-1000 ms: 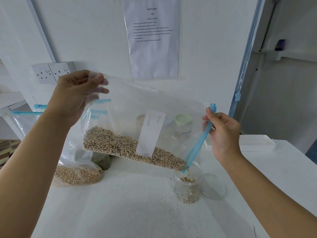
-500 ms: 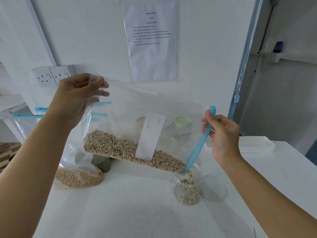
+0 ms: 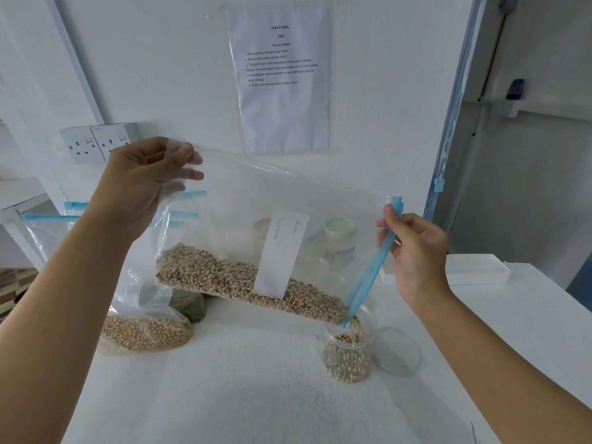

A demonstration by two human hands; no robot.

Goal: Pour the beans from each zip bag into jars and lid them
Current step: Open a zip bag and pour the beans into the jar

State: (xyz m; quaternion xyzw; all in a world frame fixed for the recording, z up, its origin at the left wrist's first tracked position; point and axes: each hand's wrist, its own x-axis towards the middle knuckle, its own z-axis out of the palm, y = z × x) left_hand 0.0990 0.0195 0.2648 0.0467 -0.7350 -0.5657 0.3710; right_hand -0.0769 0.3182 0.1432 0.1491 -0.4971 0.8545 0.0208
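**Desk:** Plastic zip bag point(image 3: 256, 200) up in the air. Who has hold of what?

**Me:** My left hand point(image 3: 141, 184) pinches the bag's raised closed corner, thumb and fingers curled onto the film. My right hand point(image 3: 416, 251) pinches the blue zip strip point(image 3: 368, 274) near its upper end, fingers curled round it.

**Desk:** And the beans?

**Me:** Pale, dark-eyed beans point(image 3: 243, 283) lie along the bag's lower edge, sloping down to my right. The low corner of the bag's mouth sits directly over the open jar point(image 3: 349, 357), and beans drop from it into the jar. The jar stands upright on the white table point(image 3: 256, 398), partly filled. A clear lid point(image 3: 398, 350) lies flat just beside the jar, on its right.

**Desk:** What else is in shot?

**Me:** A white label point(image 3: 282, 254) on the bag reads "Date" and "Contents". Below my left arm, a second bag of pale beans point(image 3: 144, 331) rests on the table, with a clump of green beans point(image 3: 189, 304) just behind it. I cannot make out the wrapping on those. Through the film, a jar with a green lid point(image 3: 339, 235) shows near the wall. A printed sheet point(image 3: 282, 81) hangs on the wall above, with a double socket point(image 3: 99, 142) to its left.
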